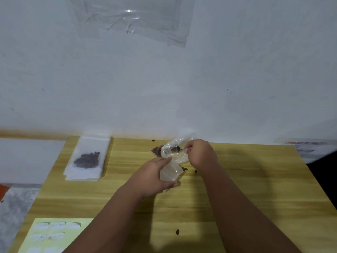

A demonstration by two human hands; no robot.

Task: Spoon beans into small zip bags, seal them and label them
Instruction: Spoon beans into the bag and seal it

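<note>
My left hand (155, 177) grips a small clear zip bag (169, 173) just above the wooden table (237, 179). My right hand (201, 152) pinches the handle of a small spoon (177, 148) whose bowl reaches into a crumpled clear bag of dark beans (157, 150) at the table's far edge. The spoon's bowl is blurred behind the plastic. A filled zip bag with beans (87, 158) lies on a stack of flat bags at the far left.
A yellow label sheet (54, 234) with white stickers lies at the near left corner. Loose beans (184, 168) are scattered by my hands, one (177, 231) nearer me. A white wall rises directly behind the table. Papers (306, 147) sit far right.
</note>
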